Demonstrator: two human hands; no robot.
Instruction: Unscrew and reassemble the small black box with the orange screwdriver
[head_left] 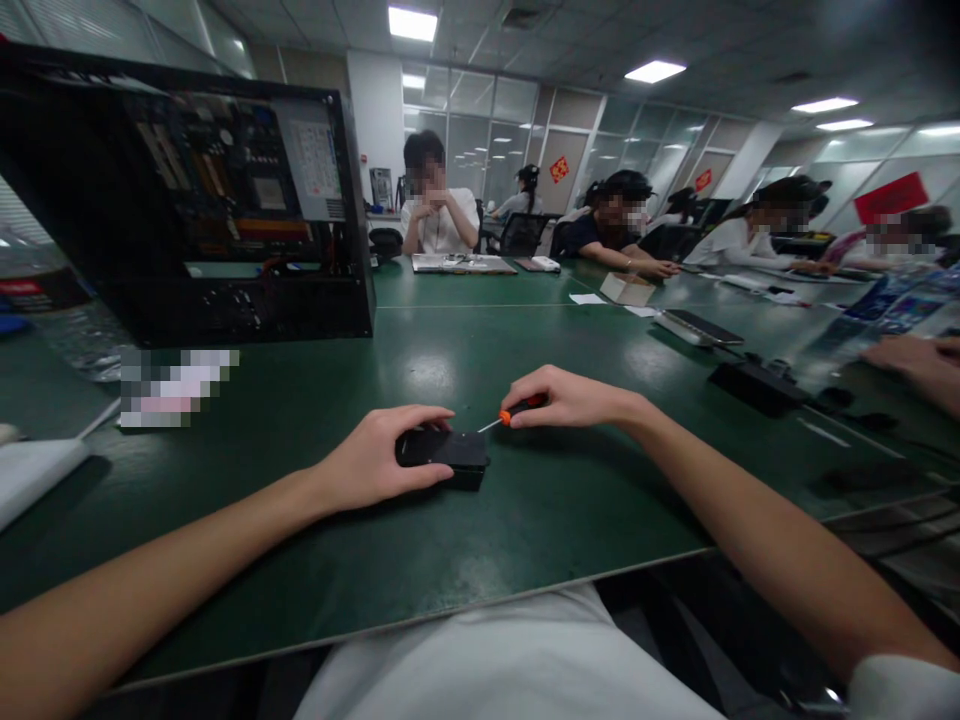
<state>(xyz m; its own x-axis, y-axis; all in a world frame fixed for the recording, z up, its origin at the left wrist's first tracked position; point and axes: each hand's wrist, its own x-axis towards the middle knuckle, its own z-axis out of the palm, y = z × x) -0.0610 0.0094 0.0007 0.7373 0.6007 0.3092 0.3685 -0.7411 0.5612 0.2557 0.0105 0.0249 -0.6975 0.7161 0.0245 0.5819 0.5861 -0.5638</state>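
A small flat black box point(450, 455) lies on the green table point(525, 520) straight in front of me. My left hand point(379, 460) is wrapped over its left end, fingers closed round it, holding it down. My right hand point(566, 398) pinches a small screwdriver point(508, 414) with an orange and black handle. The thin metal shaft points left and down, and its tip meets the box's upper right corner.
An open computer case point(187, 190) stands at the back left, a plastic bottle point(60, 320) beside it. A white object point(30, 475) lies at the left edge. Black devices point(757, 385) and another person's hand point(926, 365) are to the right. Several people sit at the far side.
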